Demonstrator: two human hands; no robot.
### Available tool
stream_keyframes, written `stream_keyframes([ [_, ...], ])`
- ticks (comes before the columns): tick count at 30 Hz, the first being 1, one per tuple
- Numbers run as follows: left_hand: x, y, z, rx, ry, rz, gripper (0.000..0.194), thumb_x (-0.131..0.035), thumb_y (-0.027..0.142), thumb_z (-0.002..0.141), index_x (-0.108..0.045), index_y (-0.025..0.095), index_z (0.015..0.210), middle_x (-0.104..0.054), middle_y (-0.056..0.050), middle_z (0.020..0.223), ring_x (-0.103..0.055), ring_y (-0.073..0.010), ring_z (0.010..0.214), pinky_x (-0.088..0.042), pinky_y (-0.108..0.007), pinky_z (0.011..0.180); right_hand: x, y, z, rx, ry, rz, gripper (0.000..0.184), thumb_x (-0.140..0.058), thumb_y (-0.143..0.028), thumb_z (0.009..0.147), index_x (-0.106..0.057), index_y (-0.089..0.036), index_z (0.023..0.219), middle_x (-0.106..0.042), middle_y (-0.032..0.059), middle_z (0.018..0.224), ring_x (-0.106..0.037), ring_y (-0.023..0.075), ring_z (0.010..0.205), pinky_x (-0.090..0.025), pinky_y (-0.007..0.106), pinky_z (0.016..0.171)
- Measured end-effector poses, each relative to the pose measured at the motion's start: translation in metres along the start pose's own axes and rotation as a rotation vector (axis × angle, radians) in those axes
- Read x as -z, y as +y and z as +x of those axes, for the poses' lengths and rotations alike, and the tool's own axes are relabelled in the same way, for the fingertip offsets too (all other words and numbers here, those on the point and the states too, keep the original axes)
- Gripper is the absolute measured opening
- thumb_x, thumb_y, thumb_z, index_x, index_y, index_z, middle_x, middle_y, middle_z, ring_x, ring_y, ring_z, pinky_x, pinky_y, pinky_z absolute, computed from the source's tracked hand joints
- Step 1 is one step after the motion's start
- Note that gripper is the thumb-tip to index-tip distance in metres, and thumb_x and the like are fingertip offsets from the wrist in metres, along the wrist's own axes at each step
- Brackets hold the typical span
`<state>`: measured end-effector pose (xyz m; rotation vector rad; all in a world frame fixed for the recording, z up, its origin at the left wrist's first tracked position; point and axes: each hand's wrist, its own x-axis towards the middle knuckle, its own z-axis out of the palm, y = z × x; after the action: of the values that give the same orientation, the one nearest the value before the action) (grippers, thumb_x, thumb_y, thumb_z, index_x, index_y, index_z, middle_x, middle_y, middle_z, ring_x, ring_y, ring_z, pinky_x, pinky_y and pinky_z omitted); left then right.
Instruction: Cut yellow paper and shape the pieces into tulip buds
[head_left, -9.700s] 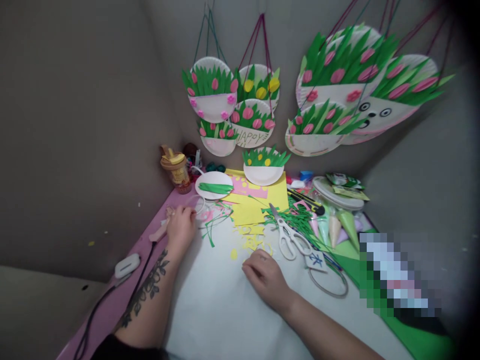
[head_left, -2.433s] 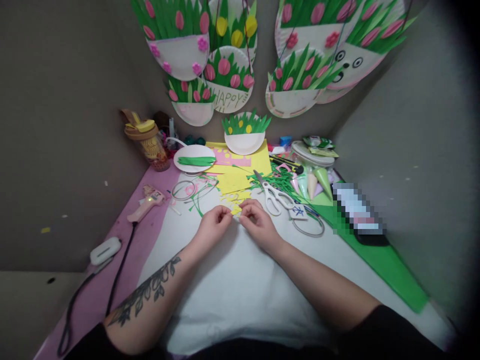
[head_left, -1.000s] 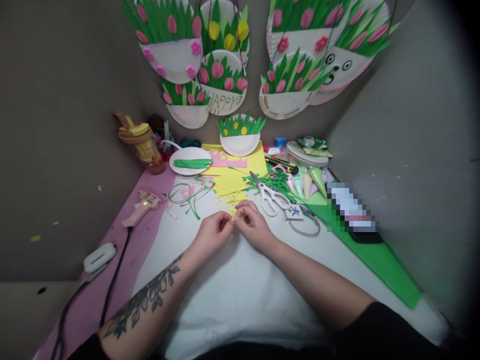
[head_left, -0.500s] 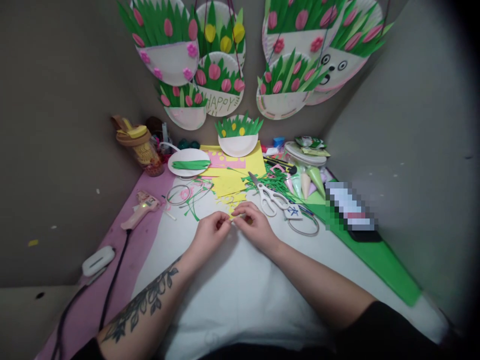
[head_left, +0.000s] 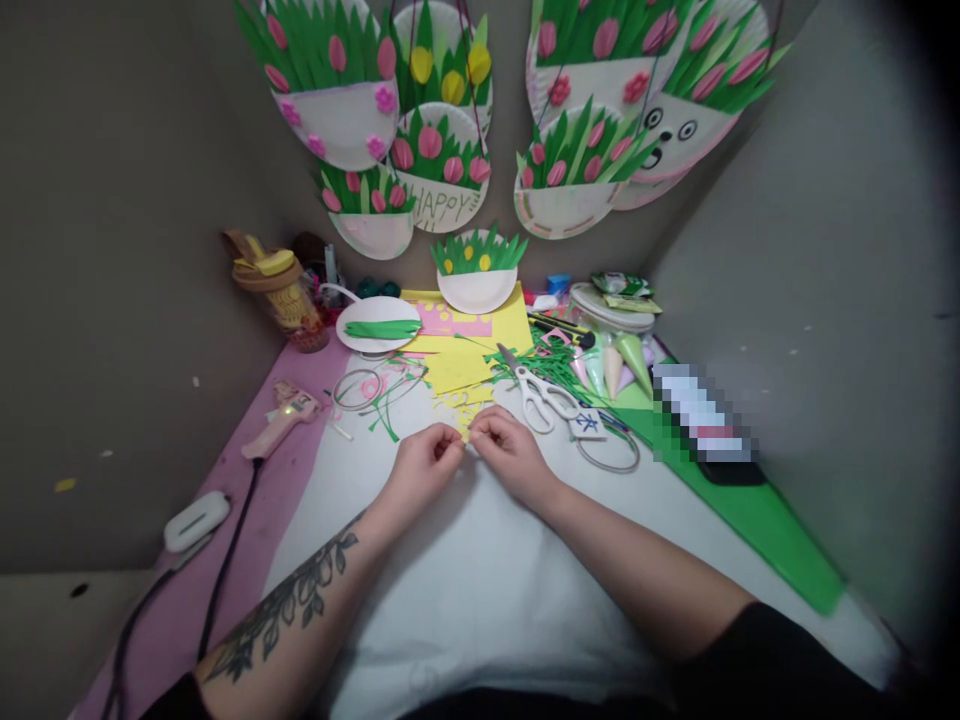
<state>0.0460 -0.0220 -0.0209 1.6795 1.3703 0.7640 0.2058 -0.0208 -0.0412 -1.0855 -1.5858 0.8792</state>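
Note:
My left hand and my right hand meet fingertip to fingertip over the white table cover. Both are closed in a pinch. Whatever lies between the fingertips is too small to make out; a bit of yellow shows there. Just beyond the fingers lie yellow paper scraps and a sheet of yellow paper. White-handled scissors rest beside my right hand, blades pointing away to the left. Thin green paper strips are scattered beyond my left hand.
At left are a pink glue gun, a white case and a drink cup. A paper plate holds green paper. To the right are a phone, piping bags and green paper. Decorated plates hang behind.
My right hand's fingers have drawn down and curled in, closing to a pinch against my left fingertips. The left hand has barely moved.

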Motion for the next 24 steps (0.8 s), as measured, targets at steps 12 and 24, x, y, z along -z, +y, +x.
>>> stream_keyframes([
  [12,0.001,0.001,0.0,0.004,0.076,0.042,0.017,-0.051,0.029,0.079,-0.061,0.016,0.076,-0.063,0.001,0.069,-0.055,-0.0126,0.064,-0.041,-0.022,0.061,-0.001,0.0,-0.01,0.328,0.145,-0.384,0.008,-0.056,-0.015,0.084,-0.06,-0.022,0.087,-0.058,0.0056,0.088,-0.055,0.0214,0.091,-0.046,0.039,0.082],
  [24,0.0,-0.003,-0.004,-0.232,0.095,0.185,0.015,-0.052,0.021,0.084,-0.067,0.018,0.084,-0.072,-0.003,0.085,-0.063,-0.0139,0.075,-0.045,-0.023,0.07,-0.003,0.002,-0.007,0.303,0.127,-0.437,0.008,-0.059,-0.016,0.084,-0.064,-0.022,0.081,-0.061,0.0053,0.083,-0.056,0.0212,0.087,-0.048,0.037,0.079],
])
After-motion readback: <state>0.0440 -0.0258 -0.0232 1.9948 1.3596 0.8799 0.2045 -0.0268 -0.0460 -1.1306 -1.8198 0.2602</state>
